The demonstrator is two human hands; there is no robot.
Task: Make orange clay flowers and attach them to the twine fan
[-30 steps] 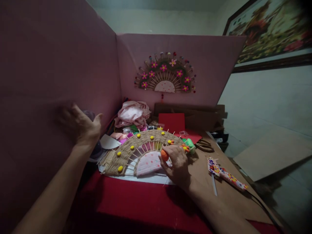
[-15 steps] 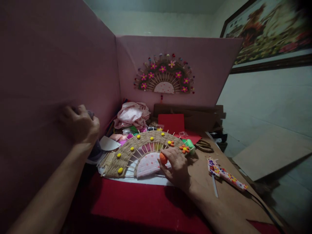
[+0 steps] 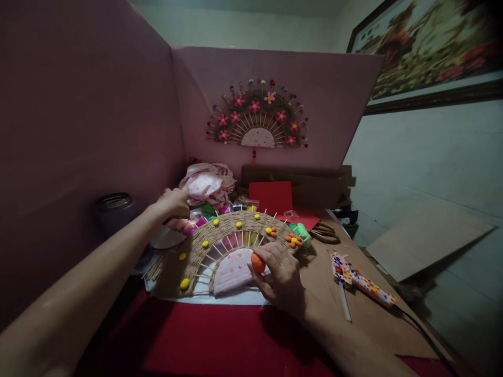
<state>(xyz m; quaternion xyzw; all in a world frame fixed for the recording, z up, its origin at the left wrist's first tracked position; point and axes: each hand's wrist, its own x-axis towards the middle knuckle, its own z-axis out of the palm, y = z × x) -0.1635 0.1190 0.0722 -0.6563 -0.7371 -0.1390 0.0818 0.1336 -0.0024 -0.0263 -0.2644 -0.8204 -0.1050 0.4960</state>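
Observation:
My right hand (image 3: 279, 272) pinches an orange ball of clay (image 3: 258, 263) between thumb and fingers. It is over the right side of a half-round fan (image 3: 231, 225) woven of twine on thin sticks, with a dotted pink cloth centre (image 3: 231, 272). Yellow clay dots (image 3: 184, 284) sit along the twine band, and one has orange petals round it as a flower (image 3: 293, 240). My left hand (image 3: 175, 203) reaches past the fan's left side, beside crumpled pink cloth (image 3: 208, 183); its fingers are mostly hidden. A dark cup (image 3: 113, 209) stands left of that forearm, its rim showing.
A finished fan with pink flowers (image 3: 257, 112) hangs on the pink back panel (image 3: 334, 104). Red paper (image 3: 271, 195), a green packet (image 3: 302, 233) and pliers-like handles (image 3: 325, 233) lie behind. A flower-patterned glue gun (image 3: 361, 280) with a cord rests on cardboard at right.
My left hand has left the top of the dark cup and moved right, toward the pink cloth. My right hand still holds the orange clay. The view has shifted slightly.

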